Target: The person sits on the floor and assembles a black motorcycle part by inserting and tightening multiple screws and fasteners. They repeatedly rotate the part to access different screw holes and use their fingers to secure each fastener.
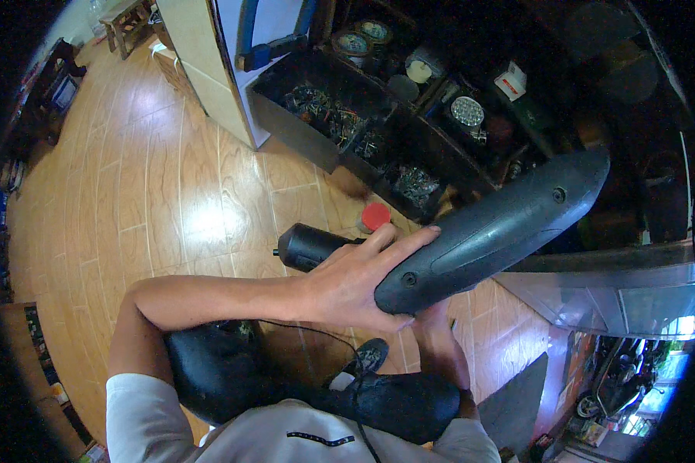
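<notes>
Muffler cover [502, 220], likely stiff and slick, wants support beneath its length: my left hand's [351, 279] fingers clamp its near end; whether my right hand [433, 316] grips, I cannot tell.

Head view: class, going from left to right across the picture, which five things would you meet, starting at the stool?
Stool, black cylinder, red lid, dark casing, motorbike.
</notes>
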`<move>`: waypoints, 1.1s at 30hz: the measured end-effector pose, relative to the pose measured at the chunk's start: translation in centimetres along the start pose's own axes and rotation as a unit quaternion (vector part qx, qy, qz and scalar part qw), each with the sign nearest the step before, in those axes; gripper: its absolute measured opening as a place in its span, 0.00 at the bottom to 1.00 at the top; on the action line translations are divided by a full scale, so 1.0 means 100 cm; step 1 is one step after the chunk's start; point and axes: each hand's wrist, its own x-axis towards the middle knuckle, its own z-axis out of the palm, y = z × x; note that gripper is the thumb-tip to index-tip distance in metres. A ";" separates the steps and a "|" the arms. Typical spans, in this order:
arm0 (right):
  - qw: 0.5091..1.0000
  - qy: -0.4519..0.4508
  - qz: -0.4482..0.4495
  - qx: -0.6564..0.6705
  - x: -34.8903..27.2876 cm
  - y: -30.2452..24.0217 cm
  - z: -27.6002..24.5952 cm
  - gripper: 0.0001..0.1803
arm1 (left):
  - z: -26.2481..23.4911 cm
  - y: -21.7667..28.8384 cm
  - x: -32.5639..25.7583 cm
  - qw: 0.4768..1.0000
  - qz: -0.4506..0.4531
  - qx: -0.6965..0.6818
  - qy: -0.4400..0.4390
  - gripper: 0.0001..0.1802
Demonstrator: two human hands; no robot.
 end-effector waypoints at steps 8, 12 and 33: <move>0.995 0.001 0.095 0.039 0.006 -0.009 0.006 0.35 | -0.007 -0.004 0.000 0.998 -0.016 0.046 0.028 0.60; 0.996 0.002 0.094 0.000 0.009 -0.007 0.004 0.34 | -0.007 -0.004 0.000 0.999 -0.025 0.040 0.025 0.60; 0.995 0.076 0.054 -0.021 0.011 -0.012 0.007 0.28 | -0.004 -0.013 0.003 0.999 -0.045 -0.020 0.021 0.60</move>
